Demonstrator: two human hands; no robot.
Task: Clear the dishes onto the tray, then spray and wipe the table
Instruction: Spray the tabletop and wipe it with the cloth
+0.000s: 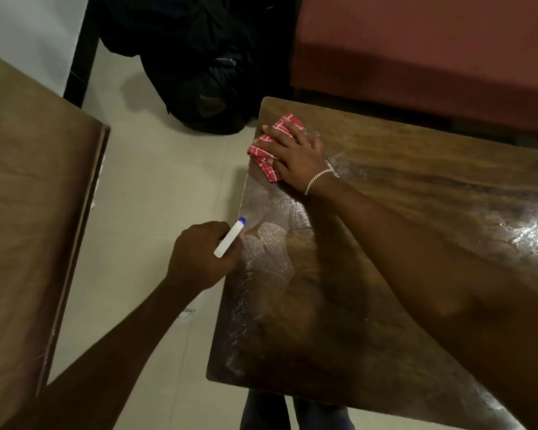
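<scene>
Cloth (269,144) lies on the table (385,243) at its far left corner, under the right hand (294,153); left hand (199,254) with spray bottle (229,239) sits at the left edge; second table (28,197) stands left.

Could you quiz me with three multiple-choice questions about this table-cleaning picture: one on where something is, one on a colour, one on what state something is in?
1. Where is the cloth?
A. on the floor
B. at the far left corner of the dark wooden table
C. on the red seat

2. What colour is the tip of the white spray bottle?
A. blue
B. green
C. yellow

3. What state is the tabletop in?
A. bone dry
B. stacked with dishes
C. wet with streaks

Answers:
1 B, the right hand presses the cloth flat by that corner.
2 A, a blue tip shows above the left hand gripping the bottle.
3 C, shiny streaks and droplets cover the wood, and no dishes are in view.
</scene>
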